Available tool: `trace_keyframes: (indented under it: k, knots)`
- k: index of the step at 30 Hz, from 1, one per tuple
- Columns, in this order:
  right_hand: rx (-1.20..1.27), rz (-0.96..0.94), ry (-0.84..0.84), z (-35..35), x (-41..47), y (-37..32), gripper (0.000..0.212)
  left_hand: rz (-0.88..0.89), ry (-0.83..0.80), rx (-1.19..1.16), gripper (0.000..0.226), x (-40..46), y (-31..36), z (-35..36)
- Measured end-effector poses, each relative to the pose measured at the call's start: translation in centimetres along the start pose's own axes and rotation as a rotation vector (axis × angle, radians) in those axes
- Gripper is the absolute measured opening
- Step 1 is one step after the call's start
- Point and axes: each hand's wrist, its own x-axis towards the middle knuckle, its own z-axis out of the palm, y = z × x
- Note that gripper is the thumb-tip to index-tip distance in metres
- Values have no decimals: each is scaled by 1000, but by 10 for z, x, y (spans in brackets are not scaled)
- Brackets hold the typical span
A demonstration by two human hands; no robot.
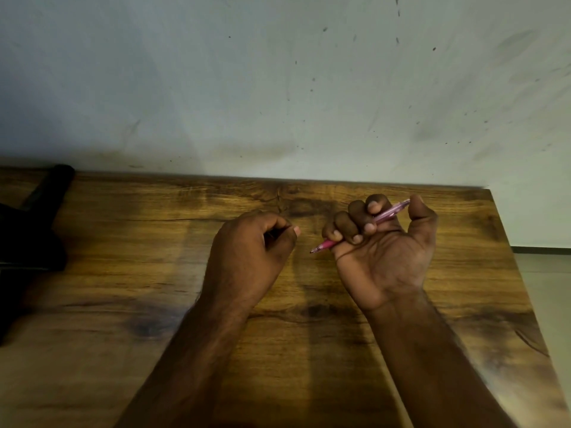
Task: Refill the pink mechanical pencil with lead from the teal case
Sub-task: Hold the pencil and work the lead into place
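My right hand (pixel 383 251) is turned palm up above the wooden table (pixel 123 304), fingers curled around the pink mechanical pencil (pixel 390 214). The pencil lies slanted, its tip pointing down and left toward my left hand, its rear end by my thumb. My left hand (pixel 247 251) is closed in a loose fist a little left of the pencil tip, thumb against the forefinger. Something small and dark shows inside that fist, too hidden to name. The teal case is not in view.
A black object (pixel 34 230) with a bar-shaped part lies at the table's far left. A stained pale wall (pixel 278 88) rises behind the table's back edge. The table's right edge runs down the right side, with floor beyond it.
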Motion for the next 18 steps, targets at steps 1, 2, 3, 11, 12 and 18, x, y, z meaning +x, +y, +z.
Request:
trace_keyframes:
  k: [1, 2, 3, 11, 12, 18]
  knots:
    - [-1, -2, 1, 0, 0, 0, 57, 2, 0, 2, 10, 0, 0, 0]
    - [-1, -2, 1, 0, 0, 0, 56, 3, -1, 3, 10, 0, 0, 0]
    - [-1, 0, -1, -1, 1, 0, 55, 3, -1, 6, 10, 0, 0, 0]
    - [-10, 18, -17, -1, 1, 2, 57, 7, 6, -2, 11, 0, 0, 0]
    - [-11, 21, -18, -1, 1, 3, 56, 10, 5, -4, 10, 0, 0, -1]
    - [-11, 44, -8, -1, 1, 4, 60, 12, 6, 11, 10, 1, 1, -1]
